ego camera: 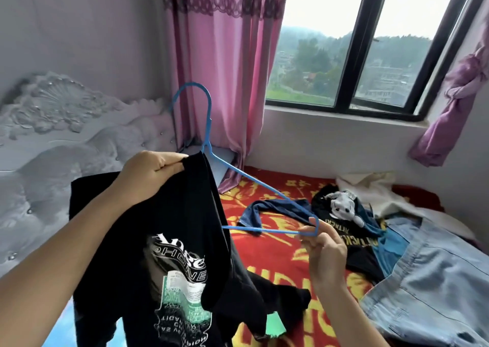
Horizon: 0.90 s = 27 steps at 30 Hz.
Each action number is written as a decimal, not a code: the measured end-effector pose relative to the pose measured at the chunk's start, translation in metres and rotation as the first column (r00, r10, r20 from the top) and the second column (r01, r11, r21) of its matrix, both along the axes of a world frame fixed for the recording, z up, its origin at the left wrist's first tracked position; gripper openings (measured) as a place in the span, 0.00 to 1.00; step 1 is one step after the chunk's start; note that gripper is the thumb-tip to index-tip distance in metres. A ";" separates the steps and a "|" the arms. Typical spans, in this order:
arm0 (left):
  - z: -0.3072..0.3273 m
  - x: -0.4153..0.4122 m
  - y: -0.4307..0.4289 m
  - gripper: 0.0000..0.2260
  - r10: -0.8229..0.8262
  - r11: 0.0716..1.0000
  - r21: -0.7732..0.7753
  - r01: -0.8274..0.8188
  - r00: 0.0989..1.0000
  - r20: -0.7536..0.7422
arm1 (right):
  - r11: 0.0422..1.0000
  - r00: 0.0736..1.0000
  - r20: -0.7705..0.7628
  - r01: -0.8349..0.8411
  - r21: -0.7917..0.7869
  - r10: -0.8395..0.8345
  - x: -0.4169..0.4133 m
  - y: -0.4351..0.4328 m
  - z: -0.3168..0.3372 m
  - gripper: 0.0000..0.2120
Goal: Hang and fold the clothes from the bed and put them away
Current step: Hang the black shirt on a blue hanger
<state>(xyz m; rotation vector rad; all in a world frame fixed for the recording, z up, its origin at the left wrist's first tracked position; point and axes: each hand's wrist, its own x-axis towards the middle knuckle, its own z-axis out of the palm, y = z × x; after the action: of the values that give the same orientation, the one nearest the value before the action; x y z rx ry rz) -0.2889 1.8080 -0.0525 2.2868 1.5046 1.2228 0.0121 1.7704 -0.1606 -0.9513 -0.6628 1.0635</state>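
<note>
The left hand (150, 174) clutches the black T-shirt (172, 240) by its collar, the right hand (321, 243) pinches the blue hanger (209, 120).

Both bare forearms are raised in front of the person. The left arm reaches in from the lower left edge and rises diagonally, wrist nearly straight. The left hand (150, 177) is closed, back of the hand upward, its fingers (172, 161) curled round a bunched edge of the black T-shirt (169, 240). The right forearm comes up from the bottom edge, right of centre. The right hand (324, 251) sits lower than the left and well apart from it, thumb and fingertips pinching the end corner of the blue hanger (209, 124), the remaining fingers loosely bent.
</note>
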 end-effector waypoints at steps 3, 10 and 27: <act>0.000 -0.005 0.002 0.19 0.039 0.999 0.007 -0.039 0.999 0.014 | 1.000 0.999 -0.031 -0.006 -0.024 0.005 -0.024 -0.009 -0.002 0.26; -0.002 -0.009 -0.007 0.22 0.068 0.997 -0.020 -0.068 0.998 0.015 | 0.999 0.978 0.208 0.009 -0.047 0.001 -0.058 -0.017 -0.014 0.35; 0.004 0.002 -0.013 0.16 -0.049 0.999 0.014 0.047 0.972 0.230 | 0.712 -0.352 0.674 -0.591 0.378 -0.650 -0.062 0.014 -0.058 0.21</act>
<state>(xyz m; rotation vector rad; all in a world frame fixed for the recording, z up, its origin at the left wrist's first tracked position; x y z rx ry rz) -0.2866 1.7948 -0.0487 2.0874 1.3569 1.4261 -0.0494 1.7846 -0.2187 -0.8755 -2.3972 -0.7815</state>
